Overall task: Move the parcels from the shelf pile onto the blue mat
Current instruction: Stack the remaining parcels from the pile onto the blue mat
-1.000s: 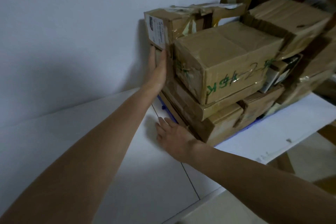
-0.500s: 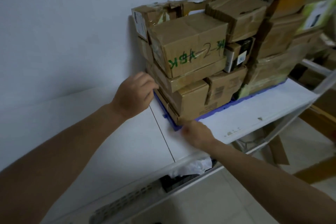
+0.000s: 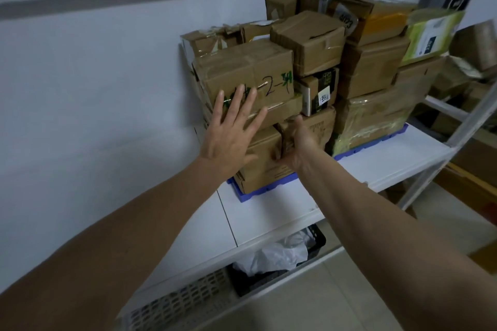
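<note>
Left hand (image 3: 231, 131): arm stretched forward and up from lower left; palm flat, fingers straight and spread, pressed against the front of the marked parcel and the flat box just under it; not gripping
Right hand (image 3: 298, 142): arm reaches in from lower right; fingers curled round the front edge of a lower parcel (image 3: 314, 126) in the stack, thumb side up; grasping it
Marked parcel (image 3: 247, 72): brown carton with green and black handwriting on the front, upper left of the stack, fingertips of the left hand over part of the writing
Parcel pile (image 3: 371, 67): taped cardboard boxes stacked several layers high, against the white wall, some dented; a small dark box with a white label (image 3: 320, 93) wedged in the middle; a green-and-white packet (image 3: 430, 35) at upper right
Blue mat (image 3: 365, 144): under the pile, only its front edge and left corner showing past the boxes
Shelf (image 3: 269, 209): white board carrying the mat and the pile; metal upright at right
Below the shelf: black crate (image 3: 314, 244) with white plastic in it, beside a pale perforated basket (image 3: 177, 303)
</note>
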